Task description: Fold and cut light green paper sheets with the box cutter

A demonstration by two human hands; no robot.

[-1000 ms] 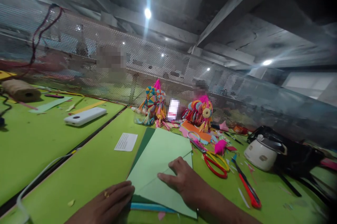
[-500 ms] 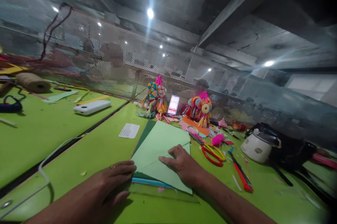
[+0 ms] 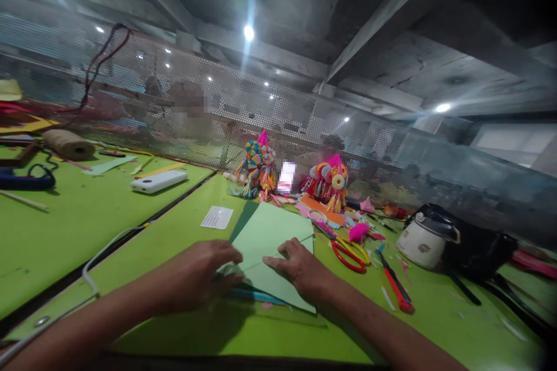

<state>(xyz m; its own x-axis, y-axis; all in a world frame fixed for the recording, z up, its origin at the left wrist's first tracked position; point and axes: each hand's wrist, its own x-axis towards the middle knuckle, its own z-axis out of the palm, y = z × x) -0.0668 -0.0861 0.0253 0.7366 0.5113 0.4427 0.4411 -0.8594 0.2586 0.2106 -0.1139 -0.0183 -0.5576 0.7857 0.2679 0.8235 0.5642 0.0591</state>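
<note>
A light green sheet of paper (image 3: 274, 226), with a fold or edge line across it, lies over dark green paper (image 3: 246, 217) on the green table. Blue paper (image 3: 256, 295) peeks out along the near edge. My left hand (image 3: 209, 272) has the light green paper's left corner between thumb and fingers, and the corner looks slightly lifted. Flat on the right part of that sheet rests my right hand (image 3: 300, 269), fingers apart. To its right lie scissors (image 3: 348, 255) with red and yellow handles and a red utility knife (image 3: 395, 284).
Colourful tasselled paper ornaments (image 3: 261, 162) stand at the back by a perforated metal screen (image 3: 270, 110). A white kettle-like pot (image 3: 422, 243) sits at right among paper scraps. At left are a power bank (image 3: 159, 181), a twine spool (image 3: 69, 144) and a white cable (image 3: 89, 278).
My left hand has moved from lying beside the paper's left edge to gripping its corner, shifting right and slightly up. My right hand stays in place on the sheet.
</note>
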